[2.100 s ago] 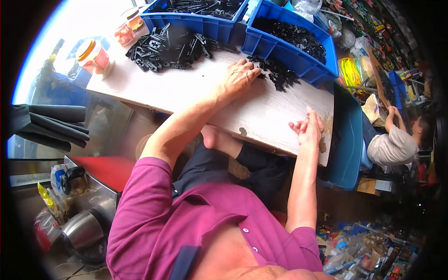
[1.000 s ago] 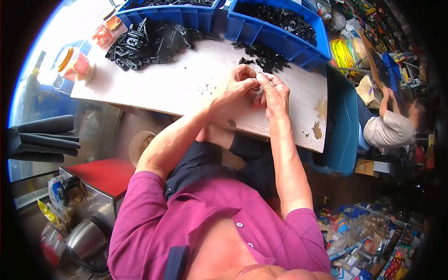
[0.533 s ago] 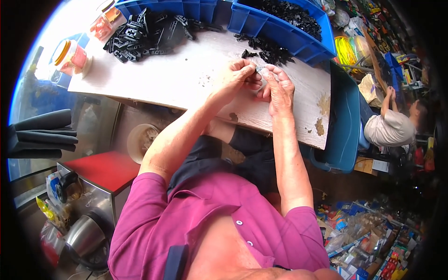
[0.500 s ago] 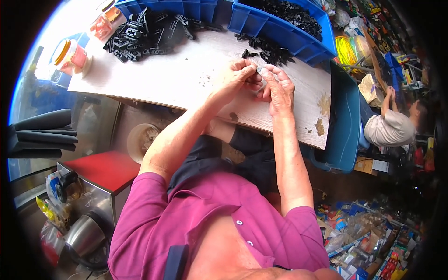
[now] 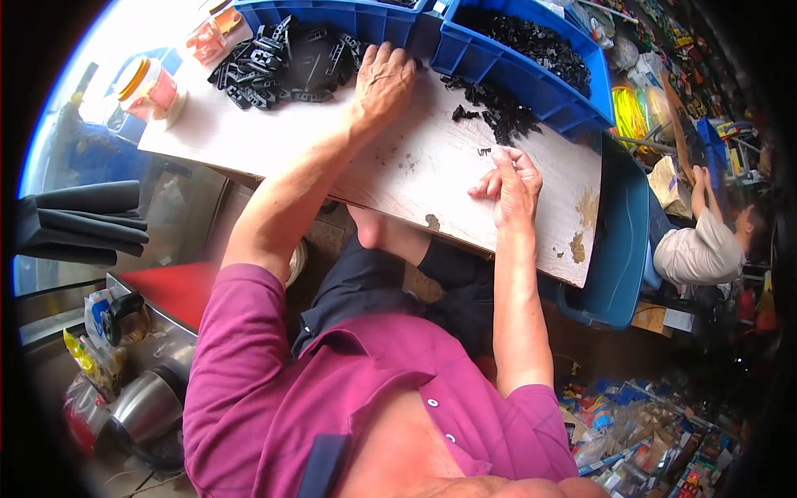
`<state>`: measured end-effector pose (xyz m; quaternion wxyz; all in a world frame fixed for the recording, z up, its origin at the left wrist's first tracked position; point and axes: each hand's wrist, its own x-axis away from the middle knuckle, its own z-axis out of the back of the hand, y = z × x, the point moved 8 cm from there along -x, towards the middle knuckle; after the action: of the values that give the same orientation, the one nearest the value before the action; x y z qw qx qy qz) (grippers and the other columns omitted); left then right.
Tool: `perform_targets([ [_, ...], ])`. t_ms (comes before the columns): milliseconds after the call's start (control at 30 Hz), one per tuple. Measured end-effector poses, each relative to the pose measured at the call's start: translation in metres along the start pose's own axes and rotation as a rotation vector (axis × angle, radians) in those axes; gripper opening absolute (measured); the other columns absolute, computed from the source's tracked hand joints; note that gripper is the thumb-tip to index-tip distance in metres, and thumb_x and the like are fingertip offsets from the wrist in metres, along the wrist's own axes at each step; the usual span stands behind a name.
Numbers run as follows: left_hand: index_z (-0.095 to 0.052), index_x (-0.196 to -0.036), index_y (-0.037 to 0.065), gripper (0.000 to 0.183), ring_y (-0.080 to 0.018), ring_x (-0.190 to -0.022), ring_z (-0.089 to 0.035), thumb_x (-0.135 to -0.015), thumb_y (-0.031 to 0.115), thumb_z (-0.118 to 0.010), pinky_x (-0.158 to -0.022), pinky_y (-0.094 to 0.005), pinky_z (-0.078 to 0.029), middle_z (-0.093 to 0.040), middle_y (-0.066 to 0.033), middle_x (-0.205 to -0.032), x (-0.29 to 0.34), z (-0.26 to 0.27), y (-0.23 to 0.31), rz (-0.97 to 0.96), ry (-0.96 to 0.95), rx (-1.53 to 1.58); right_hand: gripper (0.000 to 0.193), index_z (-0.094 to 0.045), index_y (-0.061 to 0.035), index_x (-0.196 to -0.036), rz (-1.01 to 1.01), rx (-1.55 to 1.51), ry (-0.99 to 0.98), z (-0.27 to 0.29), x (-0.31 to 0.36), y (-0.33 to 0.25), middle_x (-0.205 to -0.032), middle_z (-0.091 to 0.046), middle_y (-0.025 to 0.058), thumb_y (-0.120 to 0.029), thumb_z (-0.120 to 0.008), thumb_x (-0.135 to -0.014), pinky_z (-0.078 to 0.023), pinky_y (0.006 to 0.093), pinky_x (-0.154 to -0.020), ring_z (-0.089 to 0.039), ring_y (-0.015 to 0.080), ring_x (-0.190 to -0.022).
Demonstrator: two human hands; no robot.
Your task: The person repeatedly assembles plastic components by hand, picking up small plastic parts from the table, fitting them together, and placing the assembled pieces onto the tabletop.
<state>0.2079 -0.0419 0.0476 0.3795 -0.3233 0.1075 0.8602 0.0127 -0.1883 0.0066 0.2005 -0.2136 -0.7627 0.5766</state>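
My left hand (image 5: 384, 85) reaches over the far side of the table, palm down, beside the right end of a pile of long black plastic parts (image 5: 257, 70). Its fingertips bend down out of sight at the foot of a blue bin (image 5: 332, 18), so what they touch is hidden. Nearer to me, my right hand (image 5: 516, 187) pinches a small black plastic piece (image 5: 485, 152) between thumb and index finger. The other fingers curl toward the palm. Just beyond it lies a loose heap of small black parts (image 5: 502, 112).
A second blue bin (image 5: 519, 70) full of small black parts stands at the far right. Jars (image 5: 149, 87) stand at the table's left end. A teal tub (image 5: 610, 274) adjoins the right edge. Another person (image 5: 701, 245) sits farther right.
My hands were together over the table. The left has moved away, far and left, to the long parts' pile; the right has shifted slightly nearer and right. The whole view has shifted a little.
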Motion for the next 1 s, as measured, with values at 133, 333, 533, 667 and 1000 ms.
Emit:
perform_targets([
  [133, -0.062, -0.102, 0.007, 0.020, -0.0265, -0.104, -0.058, -0.084, 0.009, -0.055, -0.097, -0.0426, -0.041, -0.062, -0.0091, -0.104, 0.010, 0.011, 0.021, -0.107, -0.001, 0.190, 0.019, -0.060, -0.0060, -0.091, -0.012, 0.031, 0.023, 0.003, 0.001, -0.001, -0.046, -0.047, 0.0011, -0.022, -0.069, -0.087, -0.053, 0.0338, -0.044, -0.052, 0.0136, -0.041],
  [333, -0.057, -0.114, 0.009, 0.029, -0.0258, -0.101, -0.058, -0.086, 0.015, -0.061, -0.086, -0.0418, -0.044, -0.064, -0.0079, -0.102, 0.031, 0.012, 0.042, -0.140, -0.209, 0.360, 0.019, -0.060, -0.0068, -0.092, 0.000, 0.020, 0.014, 0.004, 0.000, -0.002, -0.047, -0.047, 0.0005, -0.022, -0.070, -0.087, -0.054, 0.0342, -0.045, -0.053, 0.0133, -0.043],
  [533, -0.066, -0.102, 0.008, 0.025, -0.0280, -0.114, -0.050, -0.085, 0.027, -0.066, -0.092, -0.0438, -0.041, -0.061, -0.0081, -0.112, 0.039, 0.026, 0.030, 0.018, -0.166, 0.284, 0.017, -0.061, -0.0074, -0.093, 0.005, -0.012, 0.004, 0.003, 0.001, -0.001, -0.047, -0.047, 0.0000, -0.021, -0.069, -0.087, -0.055, 0.0351, -0.045, -0.055, 0.0133, -0.044],
  [667, -0.065, -0.103, 0.007, 0.025, -0.0284, -0.108, -0.053, -0.086, 0.024, -0.066, -0.088, -0.0401, -0.043, -0.062, -0.0082, -0.109, 0.053, 0.032, 0.018, 0.070, -0.074, 0.370, 0.017, -0.062, -0.0078, -0.093, 0.008, -0.017, 0.003, 0.003, 0.001, -0.001, -0.048, -0.047, -0.0002, -0.021, -0.070, -0.087, -0.055, 0.0359, -0.045, -0.055, 0.0132, -0.045],
  [1000, -0.061, -0.110, 0.003, 0.025, -0.0068, -0.068, -0.055, -0.087, 0.007, -0.068, -0.064, -0.0210, -0.046, -0.063, -0.0011, -0.087, 0.099, 0.026, 0.055, 0.829, -0.163, 1.646, 0.016, -0.062, -0.0042, -0.095, 0.037, -0.124, 0.035, -0.002, 0.007, -0.008, -0.048, -0.049, 0.0026, -0.016, -0.069, -0.086, -0.055, 0.0378, -0.046, -0.052, 0.0151, -0.042],
])
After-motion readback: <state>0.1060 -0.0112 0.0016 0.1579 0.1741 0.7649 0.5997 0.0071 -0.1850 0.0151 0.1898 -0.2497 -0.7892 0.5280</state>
